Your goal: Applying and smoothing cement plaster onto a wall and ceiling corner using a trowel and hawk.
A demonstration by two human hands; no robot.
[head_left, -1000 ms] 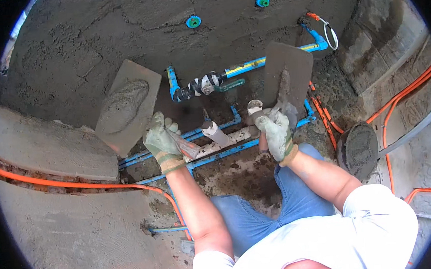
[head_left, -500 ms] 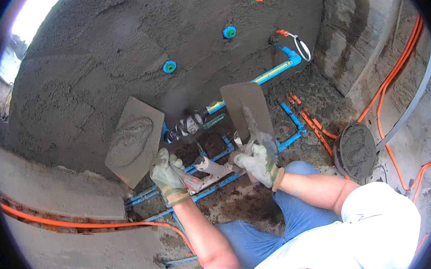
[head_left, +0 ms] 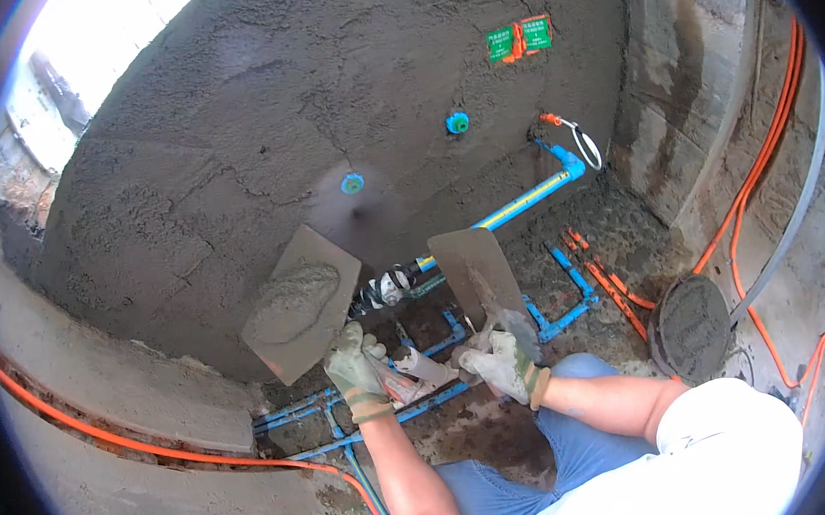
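Mortar board (head_left: pixel 322 252) clasped by left grip (head_left: pixel 351 367); right grip (head_left: pixel 506 363) clasps a trowel (head_left: pixel 460 269) before a blue pipe (head_left: pixel 530 198).

Open space before wall (head_left: pixel 233 108) above mortar board (head_left: pixel 286 358) and dark plate (head_left: pixel 486 253), taped valve (head_left: pixel 391 285) between, bucket (head_left: pixel 661 346) at right

Rough mortar (head_left: pixel 293 304); smooth plastic pipe (head_left: pixel 527 199).
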